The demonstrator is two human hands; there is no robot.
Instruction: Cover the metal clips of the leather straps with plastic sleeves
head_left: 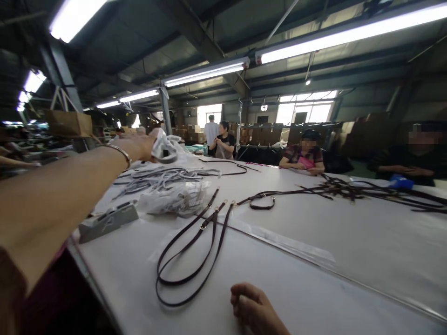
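My left arm reaches far out over the table, and my left hand (145, 145) is closed on a strap in clear plastic wrapping (166, 148), held above the tabletop. Below it lies a heap of grey-white wrapped straps (164, 176), with a clear plastic bag (178, 199) in front. My right hand (256, 307) rests low at the near edge of view, fingers curled together, with nothing visible in them. Just ahead of it, dark brown narrow straps with metal rings (181, 281) lie looped on the white table (307, 298).
A grey tape dispenser (110, 221) stands at the table's left edge. A pile of dark straps (344, 188) lies at the far right. Co-workers sit across the table, one holding something pink (306, 163). A blue item (401, 181) is near another. A seam crosses the tabletop.
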